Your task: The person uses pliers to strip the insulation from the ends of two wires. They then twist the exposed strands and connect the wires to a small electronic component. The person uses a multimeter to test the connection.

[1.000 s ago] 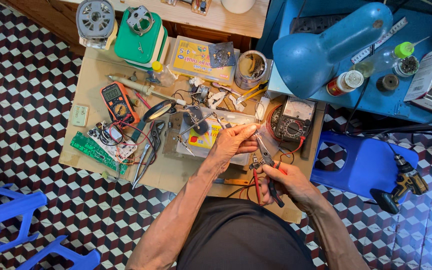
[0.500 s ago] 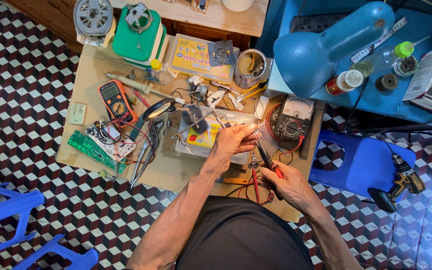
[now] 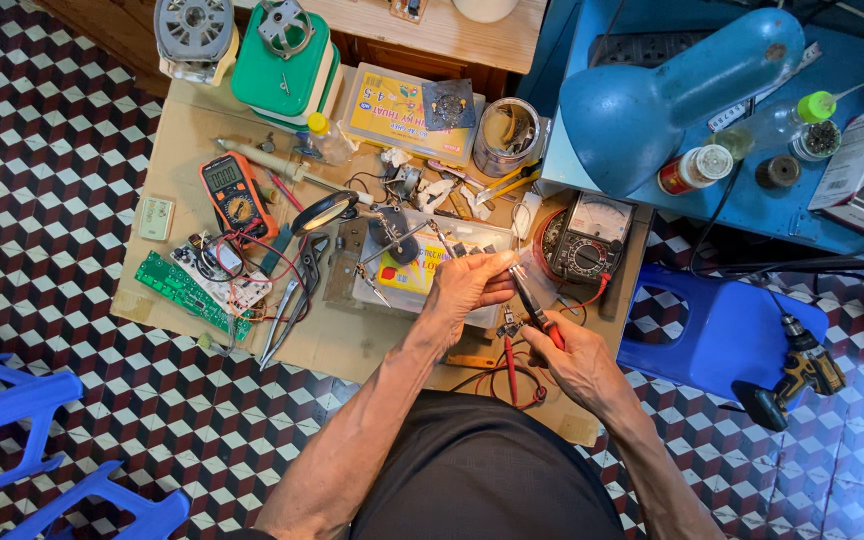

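Observation:
My right hand grips red-handled pliers, their jaws pointing up and left. Pinched in the fingertips of my left hand is a small clear plastic piece, right at the plier jaws. Both hands work over a clear plastic box on a cardboard-covered low table. A small component sits just below the pliers. An analog meter lies just right of the hands, with red and black leads under my right wrist.
An orange digital multimeter, a green circuit board, a magnifier and loose pliers lie at the left. A blue lamp hangs over a blue table. A blue stool and a cordless drill stand at the right.
My right hand has lifted the pliers from near the table's front edge up to the left hand's fingertips. The left hand has stayed over the plastic box.

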